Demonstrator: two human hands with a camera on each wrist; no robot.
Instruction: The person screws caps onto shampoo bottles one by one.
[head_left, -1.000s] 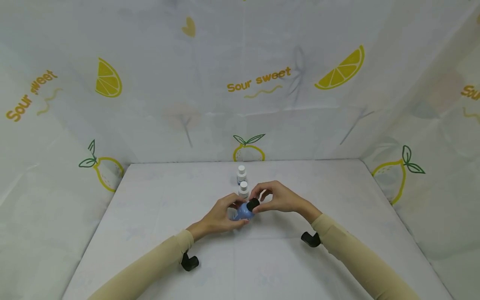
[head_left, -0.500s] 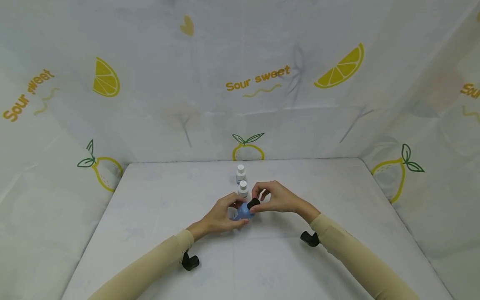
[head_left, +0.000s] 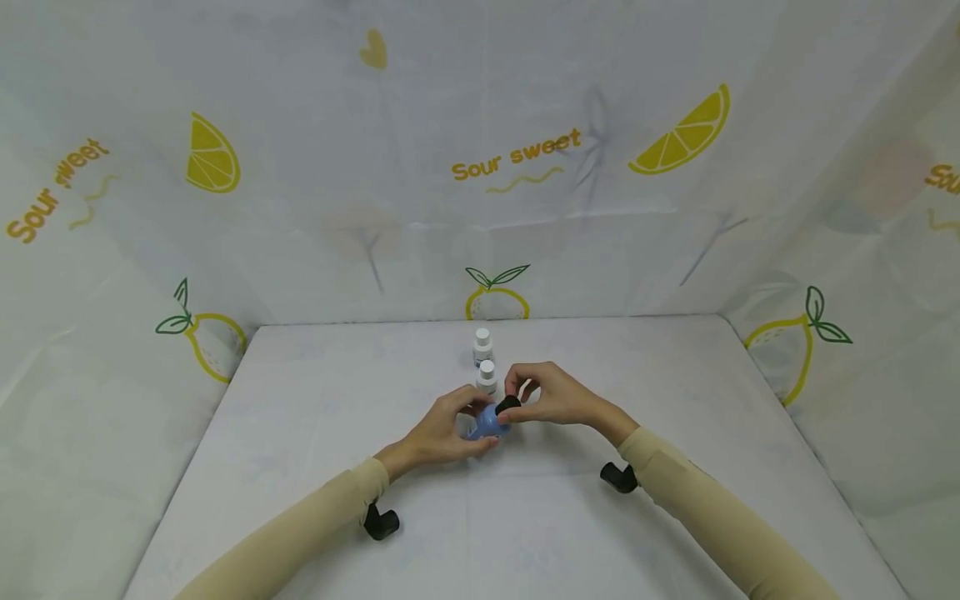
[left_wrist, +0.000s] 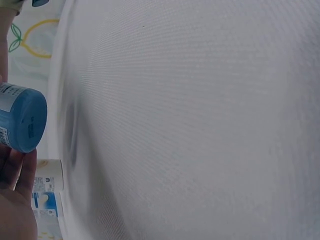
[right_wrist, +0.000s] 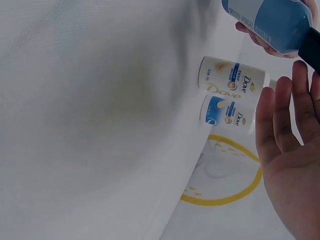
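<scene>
A blue bottle [head_left: 487,422] with a black cap [head_left: 508,404] is held tilted over the middle of the table, cap end up to the right. My left hand [head_left: 435,433] grips the bottle's body from the left, thumb on the near side and fingers on the far side. With thumb and fingertips, my right hand [head_left: 558,396] pinches the cap. In the left wrist view the base of the blue bottle [left_wrist: 31,120] faces the camera, raised over the cloth. The right wrist view shows its pale label and the black cap [right_wrist: 311,49] at the fingertips.
Just behind the hands stand two white bottles, a nearer white bottle [head_left: 487,379] and a farther white bottle [head_left: 482,346]; both carry Dove labels in the right wrist view. A white cloth covers the table [head_left: 315,375]. Lemon-print curtains [head_left: 420,225] enclose the back and sides.
My right thumb has slid slightly left across the black cap, covering more of its near side. The left hand keeps its hold on the bottle in nearly the same place.
</scene>
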